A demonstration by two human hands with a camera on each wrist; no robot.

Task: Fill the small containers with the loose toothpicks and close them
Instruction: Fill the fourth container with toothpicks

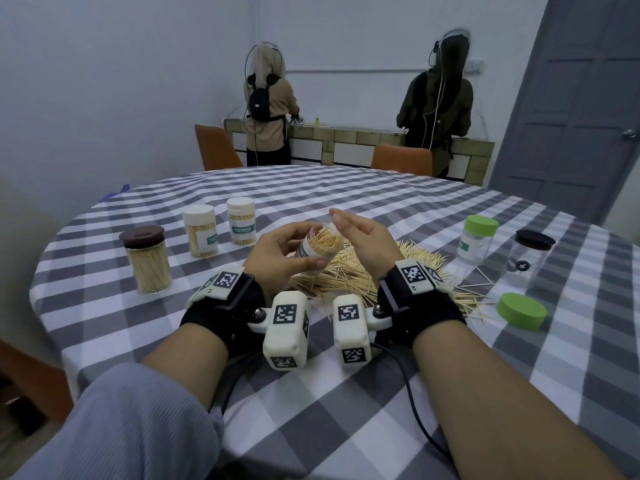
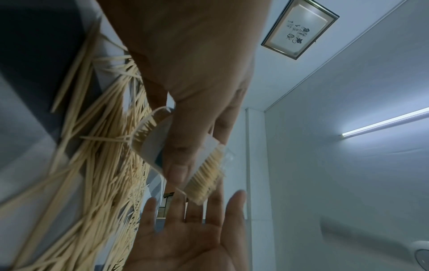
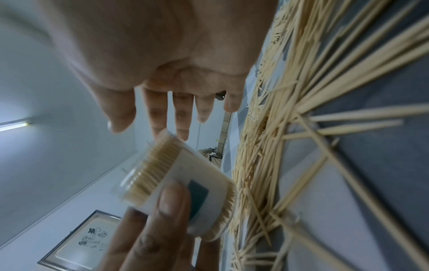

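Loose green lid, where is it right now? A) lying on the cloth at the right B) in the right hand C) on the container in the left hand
A: the green lid lies flat on the tablecloth; the right hand is open and empty.

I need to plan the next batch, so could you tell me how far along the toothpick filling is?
Done: three filled, capped containers stand on the left, one with a brown lid and two with white lids. In hand: the left hand holds a full, uncapped container; the right hand is open beside it. Left: the loose pile, a loose green lid and two near-empty capped jars.
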